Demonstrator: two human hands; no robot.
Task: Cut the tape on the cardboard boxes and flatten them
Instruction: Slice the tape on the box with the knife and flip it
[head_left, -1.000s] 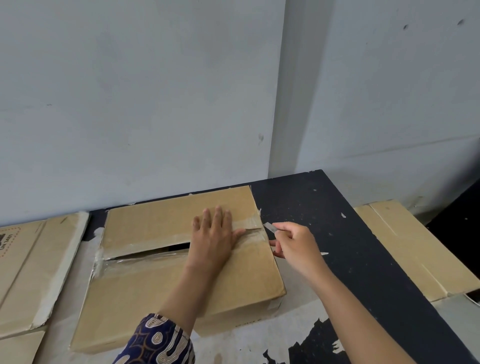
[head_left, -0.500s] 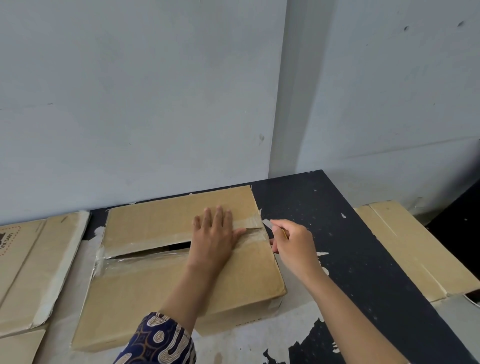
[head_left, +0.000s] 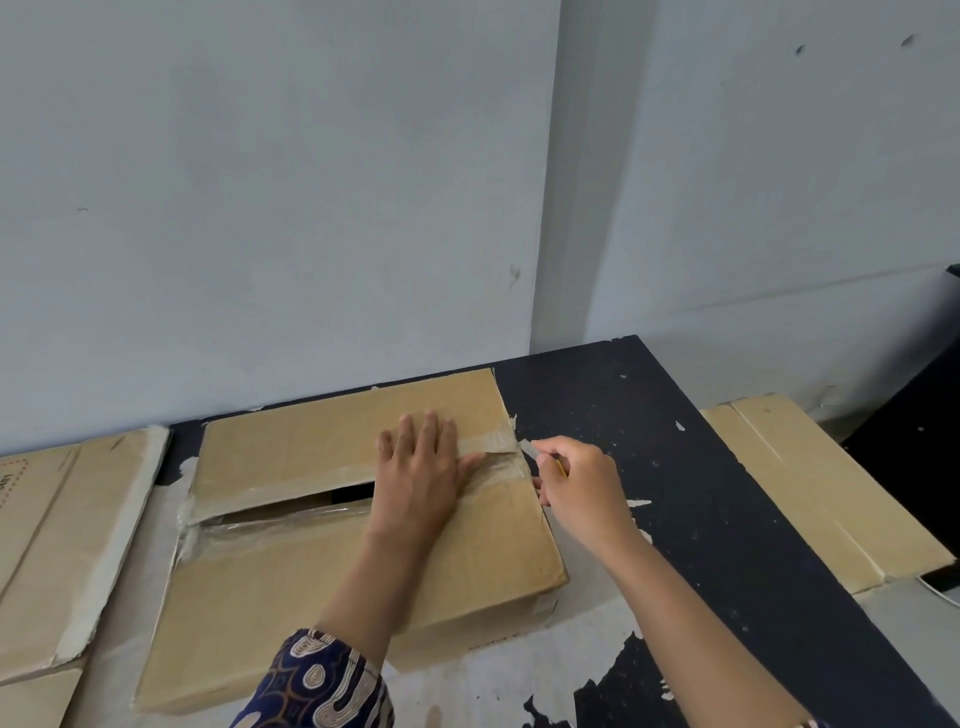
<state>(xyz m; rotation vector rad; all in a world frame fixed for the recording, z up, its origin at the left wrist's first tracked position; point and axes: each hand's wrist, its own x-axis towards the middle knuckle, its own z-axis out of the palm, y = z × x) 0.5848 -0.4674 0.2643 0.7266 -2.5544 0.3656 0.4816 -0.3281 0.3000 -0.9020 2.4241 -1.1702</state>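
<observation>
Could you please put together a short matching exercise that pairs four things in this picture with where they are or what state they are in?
Things:
1. left hand
2. right hand
3. cutter blade
4. centre seam

States:
A. at the right end of the tape, box edge
B. flat on the box top, fingers straight
C. gaping open on its left part
D. curled round a small cutter

Pairs: 1-B, 2-D, 3-A, 4-C
</observation>
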